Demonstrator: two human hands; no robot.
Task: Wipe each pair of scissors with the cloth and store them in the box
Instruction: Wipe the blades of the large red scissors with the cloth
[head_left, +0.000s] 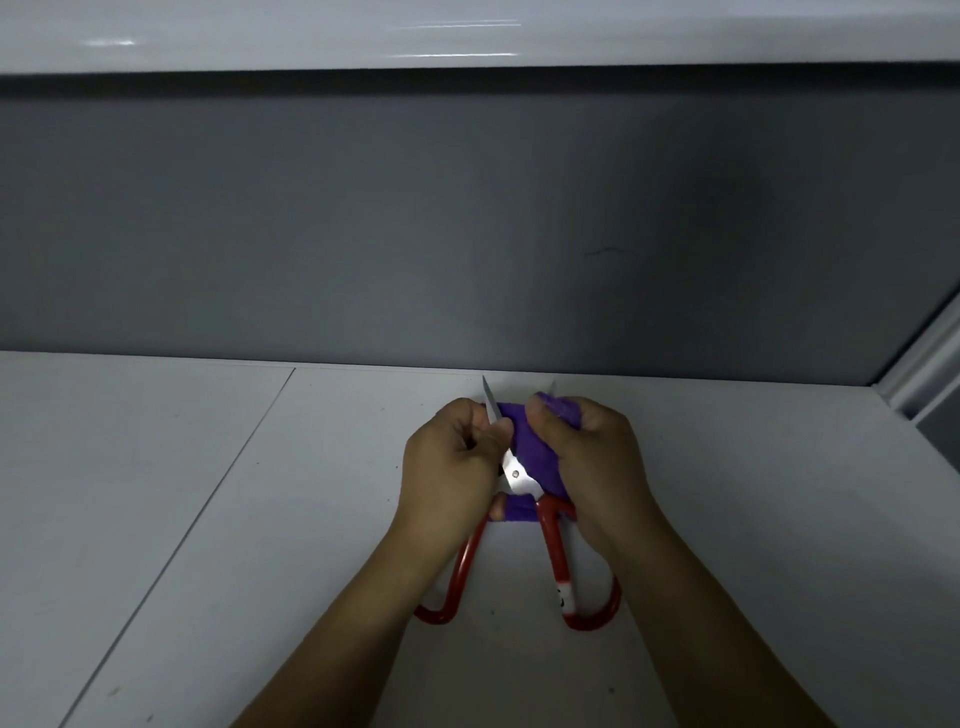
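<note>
Left hand (449, 462) grips one steel scissors (515, 474) blade; right hand (597, 457) clenches purple cloth (530, 447) round another.

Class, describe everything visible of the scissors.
The scissors have shiny metal blades, a pivot screw and red looped handles, one bearing a white label. They are spread open, tips pointing away, handles towards the person, above the white table. The left hand pinches the left blade; the right hand grips the purple cloth wrapped round the right blade.

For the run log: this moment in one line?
step: wiping | left hand: grips scissors blade | right hand: grips purple cloth round other blade | scissors: open
</note>
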